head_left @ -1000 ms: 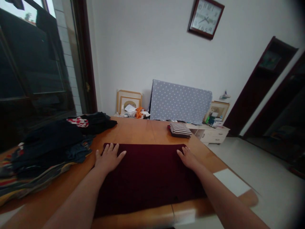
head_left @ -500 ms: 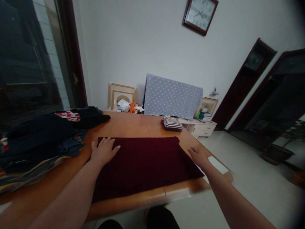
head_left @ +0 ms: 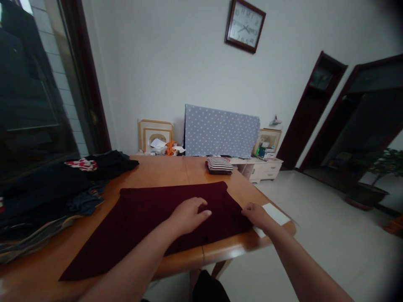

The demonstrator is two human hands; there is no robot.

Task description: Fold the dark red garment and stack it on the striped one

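Observation:
A dark red garment (head_left: 141,209) lies spread over the wooden table in front of me, one pointed corner reaching toward the lower left. Over its middle right is my left hand (head_left: 189,214), fingers slightly bent and thumb apart, with nothing in it. I cannot tell whether that hand touches the cloth. At the garment's right edge, my right hand (head_left: 254,213) has its fingers pinched on the fabric. My left forearm hides part of the garment's lower edge.
Dark clothes (head_left: 47,184) are heaped on the table's left side. A folded striped stack (head_left: 219,165) sits near the far edge. White paper (head_left: 275,214) lies by the right corner of the table (head_left: 160,170). Behind stands a low white cabinet (head_left: 266,171).
My left hand has left the garment's left edge and moved right, over its middle. My right hand has come onto the right edge and closed there. More of the garment's left part shows.

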